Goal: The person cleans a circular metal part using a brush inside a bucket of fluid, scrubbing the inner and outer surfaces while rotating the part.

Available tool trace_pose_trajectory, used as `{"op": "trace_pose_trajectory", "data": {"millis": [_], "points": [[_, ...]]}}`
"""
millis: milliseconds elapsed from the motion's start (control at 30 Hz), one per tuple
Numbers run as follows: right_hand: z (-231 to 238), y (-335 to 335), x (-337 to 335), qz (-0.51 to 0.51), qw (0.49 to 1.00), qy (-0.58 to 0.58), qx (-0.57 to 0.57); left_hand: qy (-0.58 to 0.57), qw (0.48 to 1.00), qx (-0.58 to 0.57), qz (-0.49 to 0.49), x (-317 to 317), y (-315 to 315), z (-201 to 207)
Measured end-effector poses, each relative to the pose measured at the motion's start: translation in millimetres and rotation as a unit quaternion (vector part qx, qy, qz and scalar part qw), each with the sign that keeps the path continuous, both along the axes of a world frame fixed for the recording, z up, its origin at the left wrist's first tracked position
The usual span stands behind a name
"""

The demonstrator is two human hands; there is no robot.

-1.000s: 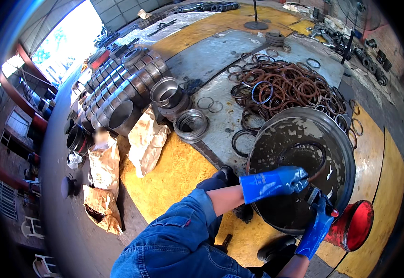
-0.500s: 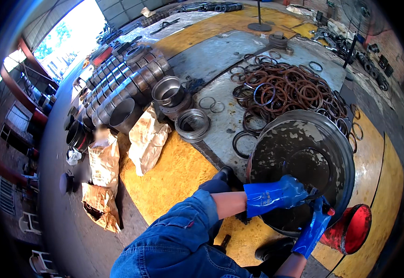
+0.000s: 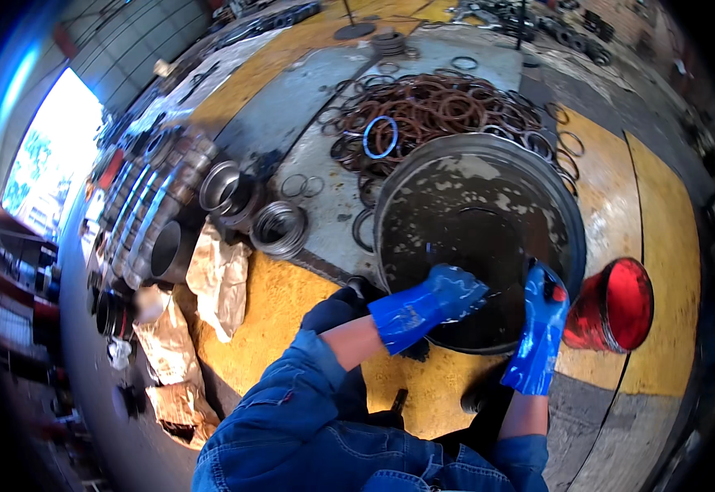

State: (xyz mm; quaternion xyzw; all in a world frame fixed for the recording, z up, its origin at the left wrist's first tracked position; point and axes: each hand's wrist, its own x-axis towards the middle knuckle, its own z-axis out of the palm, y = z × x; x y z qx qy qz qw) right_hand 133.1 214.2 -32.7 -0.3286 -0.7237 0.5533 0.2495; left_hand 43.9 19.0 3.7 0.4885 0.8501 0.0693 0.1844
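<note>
Both my hands wear wet blue rubber gloves over a big round metal tub [image 3: 574, 213] of dark, murky liquid with pale patches of scum. My left hand [image 3: 449, 297] is low over the near part of the liquid, fingers curled together; anything in them is hidden. At the tub's right inner side, my right hand [image 3: 544, 299] is closed, with a small dark piece [image 3: 531, 264] at its fingertips, too small to name. A red spot shows at that glove's fingers.
A heap of rusty metal rings [image 3: 447, 102] lies beyond the tub. A red bucket [image 3: 626, 305] lies tilted at its right. To the left are a stack of rings [image 3: 279, 230], paper sacks [image 3: 220, 279] and rows of metal cylinders [image 3: 140, 221].
My hands, close together before around a dark object, are now apart, the left over the liquid and the right at the tub's side. The whole view has shifted.
</note>
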Motion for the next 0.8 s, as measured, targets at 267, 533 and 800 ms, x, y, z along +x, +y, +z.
{"op": "trace_pose_trajectory", "data": {"millis": [267, 533, 800], "points": [[-19.1, 18.9, 13.0, 0.013, 0.993, 0.013, 0.113, 0.046, 0.998, -0.016, -0.043, 32.5, -0.7, 23.6], [-43.8, 22.0, 17.9, 0.061, 0.997, 0.024, -0.041, 0.218, 0.968, 0.109, -0.064, -16.9, -33.8, 61.7], [-48.3, 15.6, -6.6, 0.085, 0.996, -0.003, 0.032, 0.416, 0.865, 0.226, 0.164, -186.8, 39.3, 236.5]]}}
